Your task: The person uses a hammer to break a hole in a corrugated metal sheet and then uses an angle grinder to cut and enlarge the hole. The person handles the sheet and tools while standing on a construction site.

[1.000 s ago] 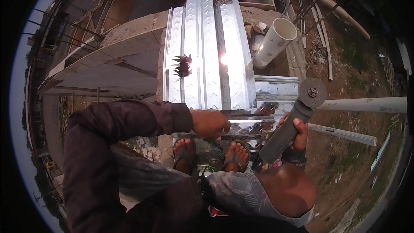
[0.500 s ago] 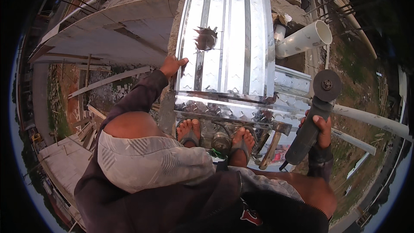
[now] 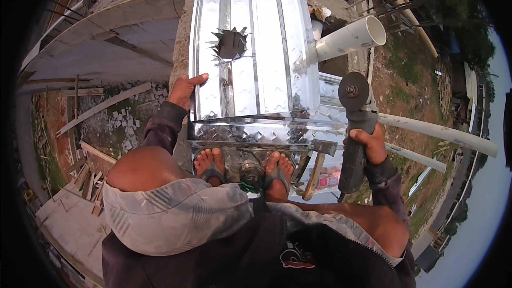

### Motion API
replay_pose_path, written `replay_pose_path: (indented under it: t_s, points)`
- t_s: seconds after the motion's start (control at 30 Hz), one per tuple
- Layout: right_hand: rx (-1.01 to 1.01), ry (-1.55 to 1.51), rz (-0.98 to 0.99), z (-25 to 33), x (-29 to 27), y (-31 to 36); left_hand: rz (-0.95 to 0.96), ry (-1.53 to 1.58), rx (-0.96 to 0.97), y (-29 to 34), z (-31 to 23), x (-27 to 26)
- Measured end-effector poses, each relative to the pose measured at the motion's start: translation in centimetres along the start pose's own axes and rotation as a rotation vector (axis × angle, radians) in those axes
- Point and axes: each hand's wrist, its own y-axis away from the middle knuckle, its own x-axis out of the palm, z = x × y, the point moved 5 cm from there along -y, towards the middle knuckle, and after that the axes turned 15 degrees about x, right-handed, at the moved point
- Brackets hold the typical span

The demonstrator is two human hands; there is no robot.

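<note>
A shiny ribbed metal decking sheet [image 3: 245,90] lies before me, with a jagged hole [image 3: 232,44], its torn edges bent upward. At the sheet's left edge my left hand [image 3: 184,89] grips it, one digit laid over the top and the other fingers partly hidden. My right hand [image 3: 372,143] is wrapped round the body of an angle grinder [image 3: 353,154], held upright to the right of the sheet. Its round disc [image 3: 354,90] points away from me, apart from the metal. I cannot tell whether the disc spins. More ribbed metal [image 3: 240,132] lies under the sheet's near edge.
A hammer [image 3: 318,168] with a wooden handle lies beside my right foot [image 3: 278,173]. A wide white pipe [image 3: 349,40] sticks out right of the sheet; a longer pipe [image 3: 437,132] lies beyond the grinder. Concrete edges and a drop to rubble [image 3: 125,122] are on the left.
The view has shifted, sliding the scene leftward. The grinder has come closer to the sheet and stands more upright. The sheet's near edge now slants against the metal beneath; my left hand remains on it.
</note>
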Motion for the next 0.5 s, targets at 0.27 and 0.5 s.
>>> replay_pose_path:
  t_s: [0.27, 0.5]
  points:
    - [-0.117, 0.012, -0.021, -1.3, 1.1, -0.5, -0.045, -0.093, 0.097, 0.7, 0.5, -1.0]
    - [-0.014, -0.023, 0.043, -0.8, 2.8, -1.0, -0.238, -0.159, 0.248, -0.8, 1.0, 1.7]
